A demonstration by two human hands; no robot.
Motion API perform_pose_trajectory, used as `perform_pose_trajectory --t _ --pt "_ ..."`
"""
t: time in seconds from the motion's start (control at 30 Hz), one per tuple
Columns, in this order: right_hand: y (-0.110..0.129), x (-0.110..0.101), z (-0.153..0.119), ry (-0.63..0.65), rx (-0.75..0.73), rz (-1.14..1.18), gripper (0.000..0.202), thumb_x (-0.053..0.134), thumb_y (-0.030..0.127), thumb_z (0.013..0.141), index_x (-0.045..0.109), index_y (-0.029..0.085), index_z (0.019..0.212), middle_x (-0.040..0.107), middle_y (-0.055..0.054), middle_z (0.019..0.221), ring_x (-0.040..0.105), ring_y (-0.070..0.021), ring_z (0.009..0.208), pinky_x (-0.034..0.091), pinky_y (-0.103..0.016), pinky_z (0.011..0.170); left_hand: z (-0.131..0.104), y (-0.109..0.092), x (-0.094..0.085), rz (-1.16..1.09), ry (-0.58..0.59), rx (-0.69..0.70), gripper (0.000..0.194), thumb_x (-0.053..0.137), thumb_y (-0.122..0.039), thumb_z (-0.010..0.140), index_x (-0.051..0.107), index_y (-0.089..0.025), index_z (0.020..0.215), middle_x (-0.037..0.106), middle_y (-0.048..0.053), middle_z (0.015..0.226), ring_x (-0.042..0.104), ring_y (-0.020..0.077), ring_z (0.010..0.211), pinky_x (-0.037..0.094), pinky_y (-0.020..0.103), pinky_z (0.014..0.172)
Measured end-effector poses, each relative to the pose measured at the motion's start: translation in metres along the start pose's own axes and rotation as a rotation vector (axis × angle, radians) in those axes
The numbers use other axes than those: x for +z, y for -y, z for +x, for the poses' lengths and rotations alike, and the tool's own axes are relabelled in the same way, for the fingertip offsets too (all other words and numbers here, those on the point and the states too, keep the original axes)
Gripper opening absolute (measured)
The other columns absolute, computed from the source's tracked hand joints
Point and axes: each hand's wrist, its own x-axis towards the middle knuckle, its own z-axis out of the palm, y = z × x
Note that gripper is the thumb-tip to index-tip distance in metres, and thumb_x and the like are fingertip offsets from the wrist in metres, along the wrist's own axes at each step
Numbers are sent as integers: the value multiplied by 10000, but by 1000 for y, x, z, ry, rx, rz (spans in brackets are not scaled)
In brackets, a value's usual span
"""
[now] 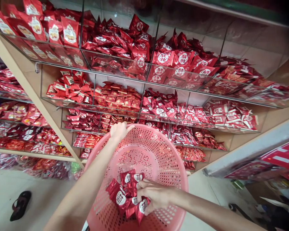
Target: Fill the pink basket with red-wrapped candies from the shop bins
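A round pink plastic basket (180,166) with perforated walls stands tilted in front of me. My left hand (119,131) is closed over its far rim, thumb stretched out to the right along the edge. Inside the basket lies a small pile of red foil packets (120,197) with white round labels. Reaching into it from the right, my right hand (156,195) has curled fingers closed on packets at the pile's right side. The fingertips are partly hidden, so how many packets it grips is unclear.
Beyond the basket rise tiered shelves with clear dividers, filled with red wrapped packets (120,99). More packets (19,112) fill shelves at the left. A black slipper (20,205) lies on the pale tiled floor (50,192). Red printed boxes (281,154) stand at the right.
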Motion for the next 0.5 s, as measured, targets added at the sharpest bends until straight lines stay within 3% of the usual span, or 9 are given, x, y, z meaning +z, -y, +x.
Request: perform_pose_trajectory --t 0.13,0.3,0.43,0.5 --pt "-6 3 -3 17 8 105 246 675 338 664 580 187 833 514 20 784 456 -119 748 342 -220 662 1 -1 0 4 2 2 827 60 -743 709 600 -169 959 657 142 892 606 265 831 427 349 698" --pt "-20 -7 -2 4 161 397 253 668 354 673 547 175 805 461 66 647 405 -64 562 288 -174 493 -1 -1 0 6 -7 9 823 61 -741 711 602 -166 944 658 143 880 608 269 822 429 351 688" --pt "-31 -22 18 -111 216 338 252 690 316 655 548 165 798 455 74 630 382 -55 551 283 -170 494 -1 -4 -2 -8 0 14 811 71 -733 721 602 -166 953 655 144 890 606 275 836 425 366 708" --pt "-33 -25 30 -90 196 279 262 706 309 634 564 165 802 474 73 625 399 -56 552 289 -169 495 -2 -5 -3 -17 12 13 800 81 -727 729 602 -167 960 654 141 900 604 272 847 422 365 721"
